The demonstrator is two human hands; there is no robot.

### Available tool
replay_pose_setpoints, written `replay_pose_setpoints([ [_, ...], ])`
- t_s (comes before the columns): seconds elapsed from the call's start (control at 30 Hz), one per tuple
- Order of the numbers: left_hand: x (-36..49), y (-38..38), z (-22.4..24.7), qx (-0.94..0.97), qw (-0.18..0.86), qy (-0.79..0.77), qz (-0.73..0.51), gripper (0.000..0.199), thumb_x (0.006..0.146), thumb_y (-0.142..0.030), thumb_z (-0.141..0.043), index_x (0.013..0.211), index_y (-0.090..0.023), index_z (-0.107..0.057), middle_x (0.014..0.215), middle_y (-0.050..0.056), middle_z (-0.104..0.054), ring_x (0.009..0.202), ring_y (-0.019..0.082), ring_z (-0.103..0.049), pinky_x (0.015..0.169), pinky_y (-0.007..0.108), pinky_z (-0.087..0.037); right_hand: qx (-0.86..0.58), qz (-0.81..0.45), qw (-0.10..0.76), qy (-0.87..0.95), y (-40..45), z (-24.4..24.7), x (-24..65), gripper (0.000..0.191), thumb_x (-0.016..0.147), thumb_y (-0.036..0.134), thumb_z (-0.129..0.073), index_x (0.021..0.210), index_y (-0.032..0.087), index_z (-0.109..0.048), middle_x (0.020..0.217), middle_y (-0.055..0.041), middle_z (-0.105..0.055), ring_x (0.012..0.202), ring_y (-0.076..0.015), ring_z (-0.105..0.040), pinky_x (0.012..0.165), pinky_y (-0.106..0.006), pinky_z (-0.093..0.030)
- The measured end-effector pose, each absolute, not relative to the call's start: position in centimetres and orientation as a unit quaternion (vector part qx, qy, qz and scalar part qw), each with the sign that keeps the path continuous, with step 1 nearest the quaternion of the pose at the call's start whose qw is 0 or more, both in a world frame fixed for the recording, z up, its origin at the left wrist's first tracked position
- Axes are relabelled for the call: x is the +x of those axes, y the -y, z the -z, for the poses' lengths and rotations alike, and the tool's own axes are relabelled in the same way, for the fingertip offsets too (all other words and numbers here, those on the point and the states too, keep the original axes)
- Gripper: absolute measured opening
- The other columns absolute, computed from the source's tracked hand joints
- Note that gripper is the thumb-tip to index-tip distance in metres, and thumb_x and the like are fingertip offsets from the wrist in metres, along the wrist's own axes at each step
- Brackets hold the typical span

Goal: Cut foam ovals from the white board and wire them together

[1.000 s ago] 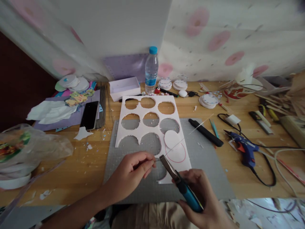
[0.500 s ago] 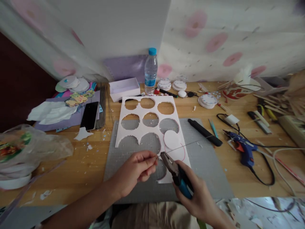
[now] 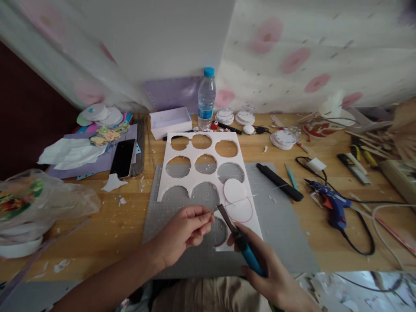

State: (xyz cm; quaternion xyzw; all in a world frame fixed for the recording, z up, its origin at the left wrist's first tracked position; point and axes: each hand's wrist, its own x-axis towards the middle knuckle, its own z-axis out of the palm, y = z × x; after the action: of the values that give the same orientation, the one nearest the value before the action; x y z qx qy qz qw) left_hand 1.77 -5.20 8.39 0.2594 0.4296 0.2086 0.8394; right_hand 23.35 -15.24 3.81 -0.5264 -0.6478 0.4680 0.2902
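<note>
My left hand (image 3: pixel 191 225) pinches the near end of a thin wire (image 3: pixel 242 200) between thumb and fingertips. In my right hand (image 3: pixel 266 264) is a pair of pliers (image 3: pixel 247 253) with blue and black handles. Its narrow jaws meet the wire just right of my left fingertips. The wire stretches rightward, partly blurred, over a white foam board (image 3: pixel 191 149) with several round holes cut out. A loose white disc (image 3: pixel 235 190) lies on that board, beside a circle drawn in pink. Beneath is a grey cutting mat (image 3: pixel 282 225).
A black pen-like tool (image 3: pixel 279 182) and a blue glue gun (image 3: pixel 331 201) with its cable lie to the right. Behind the board stand a water bottle (image 3: pixel 206 99) and a white box (image 3: pixel 171 122). A phone (image 3: pixel 123 158) and a plastic bag (image 3: pixel 65 197) are on the left.
The pliers have rolled in my right hand, so the jaws show edge-on and the pink circle is less covered. The wire's far stretch looks fainter. My left hand stays nearly still.
</note>
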Motion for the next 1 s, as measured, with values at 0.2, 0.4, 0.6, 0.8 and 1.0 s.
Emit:
replay_pose_setpoints([
  [0.2, 1.1, 4.2, -8.5, 0.264, 0.806, -0.458, -0.268, 0.028, 0.073, -0.034, -0.073, 0.077, -0.012, -0.056, 0.056, -0.007, -0.041, 0.043, 0.001, -0.02, 0.042, 0.019, -0.009, -0.591, -0.446, 0.313, 0.595, 16.6, -2.3, 22.3, 0.078, 0.073, 0.006, -0.048, 0.146, 0.024, -0.03, 0.14, -0.0117, -0.05, 0.131, -0.0248, -0.047, 0.113, -0.048, -0.031],
  [0.4, 0.2, 3.5, -9.4, 0.348, 0.745, -0.488, -0.293, 0.027, 0.078, -0.037, -0.068, 0.083, -0.013, -0.058, 0.057, -0.005, -0.05, 0.043, 0.002, -0.028, 0.041, 0.017, -0.015, -0.617, -0.505, 0.382, 0.468, 17.3, -1.8, 24.7, 0.057, 0.08, 0.02, -0.049, 0.137, 0.024, -0.044, 0.116, -0.0081, -0.067, 0.099, -0.0212, -0.066, 0.09, -0.033, -0.052],
  [0.6, -1.3, 2.4, -9.3, 0.381, 0.74, -0.48, -0.277, 0.026, 0.082, -0.038, -0.066, 0.09, -0.014, -0.06, 0.071, 0.004, -0.069, 0.051, 0.006, -0.05, 0.048, 0.016, -0.036, -0.732, -0.316, 0.337, 0.501, 14.9, -1.9, 29.7, 0.038, 0.08, 0.038, -0.054, 0.114, 0.02, -0.056, 0.094, -0.0074, -0.07, 0.083, -0.0224, -0.067, 0.078, -0.032, -0.054],
  [0.8, -3.3, 0.2, -10.6, 0.362, 0.768, -0.451, -0.275, 0.022, 0.08, -0.031, -0.072, 0.087, -0.017, -0.057, 0.088, 0.009, -0.075, 0.062, 0.009, -0.063, 0.055, 0.016, -0.047, -0.768, -0.194, 0.201, 0.576, 13.6, 0.4, 31.7, 0.057, 0.075, 0.034, -0.048, 0.129, 0.016, -0.046, 0.107, -0.0129, -0.067, 0.096, -0.0296, -0.066, 0.082, -0.042, -0.053],
  [1.0, -3.3, -0.4, -14.5, 0.429, 0.75, -0.405, -0.299, 0.023, 0.079, -0.031, -0.074, 0.082, -0.017, -0.056, 0.08, 0.005, -0.074, 0.059, 0.009, -0.065, 0.053, 0.015, -0.051, -0.767, -0.089, 0.17, 0.613, 13.2, 1.6, 31.3, 0.056, 0.076, 0.033, -0.05, 0.129, 0.015, -0.051, 0.106, -0.0145, -0.06, 0.098, -0.0323, -0.062, 0.085, -0.046, -0.051],
])
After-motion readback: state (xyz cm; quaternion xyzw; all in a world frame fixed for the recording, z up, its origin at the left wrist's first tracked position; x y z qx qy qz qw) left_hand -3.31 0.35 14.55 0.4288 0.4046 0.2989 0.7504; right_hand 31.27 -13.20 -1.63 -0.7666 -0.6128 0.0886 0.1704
